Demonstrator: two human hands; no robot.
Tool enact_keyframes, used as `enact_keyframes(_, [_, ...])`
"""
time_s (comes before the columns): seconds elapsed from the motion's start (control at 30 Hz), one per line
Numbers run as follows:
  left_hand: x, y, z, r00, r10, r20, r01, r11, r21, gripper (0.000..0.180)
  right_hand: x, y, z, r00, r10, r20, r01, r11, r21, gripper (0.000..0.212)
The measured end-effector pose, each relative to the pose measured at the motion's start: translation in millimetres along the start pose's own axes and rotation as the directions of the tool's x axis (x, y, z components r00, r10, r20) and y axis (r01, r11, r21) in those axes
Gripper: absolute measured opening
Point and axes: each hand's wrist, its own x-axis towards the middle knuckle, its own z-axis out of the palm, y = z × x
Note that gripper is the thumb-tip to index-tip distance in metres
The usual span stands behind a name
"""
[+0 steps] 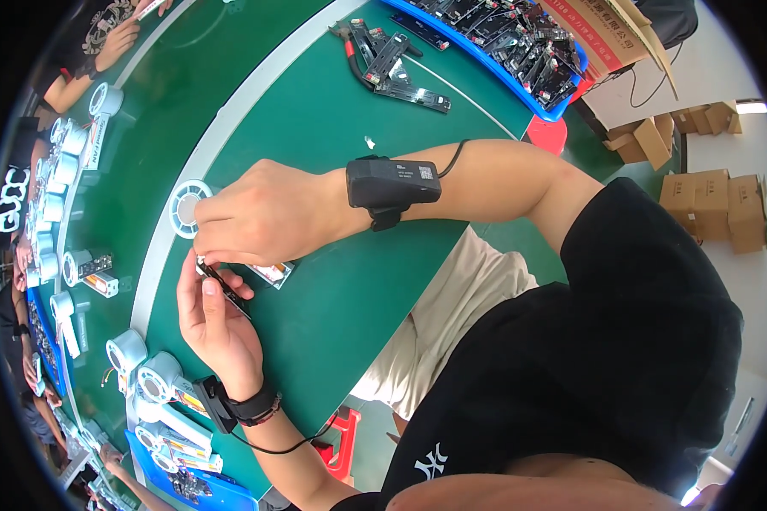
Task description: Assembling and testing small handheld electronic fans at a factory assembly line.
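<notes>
My left hand (pixel 222 328) holds a slim dark circuit-board piece (pixel 233 298) between thumb and fingers. Directly above it, my right hand (pixel 260 213) is closed, its fingertips pinched at the piece's upper end; whatever they grip is too small and covered to tell. Behind the right fingers, partly hidden, lies a light blue round fan head (pixel 187 209) with a slotted ring. A pale handle housing (pixel 274 273) with parts inside rests on the green table under my right hand, mostly covered by it.
A blue tray (pixel 562 109) heaped with dark board pieces stands at the far side, beside more loose pieces (pixel 388 64) and red-handled pliers (pixel 349 49). Several light blue fans (pixel 158 379) stand at lower left near another blue tray (pixel 230 492). Other people work across the table.
</notes>
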Motion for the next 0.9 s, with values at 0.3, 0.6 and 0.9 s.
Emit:
enact_keyframes(0.3, [0.3, -0.5, -3.0, 1.0, -0.002, 0.002, 0.002, 1.0, -0.024, 0.041, 2.0, -1.0, -4.9, 0.993, -0.103, 0.051, 0.108, 0.986, -0.13, 0.011])
enact_keyframes(0.6, [-0.7, 5.0, -1.5, 0.997, 0.013, -0.076, 0.002, 0.981, 0.196, 0.037, -0.8, -1.5, -3.7, 0.991, -0.103, 0.087, 0.115, 0.982, -0.152, 0.008])
enact_keyframes(0.9, [2.2, 20.8, -23.2, 0.99, -0.139, 0.037, 0.122, 0.947, 0.296, 0.035, -0.3, 0.9, -9.5, 0.973, -0.141, 0.185, 0.151, 0.988, -0.04, 0.012])
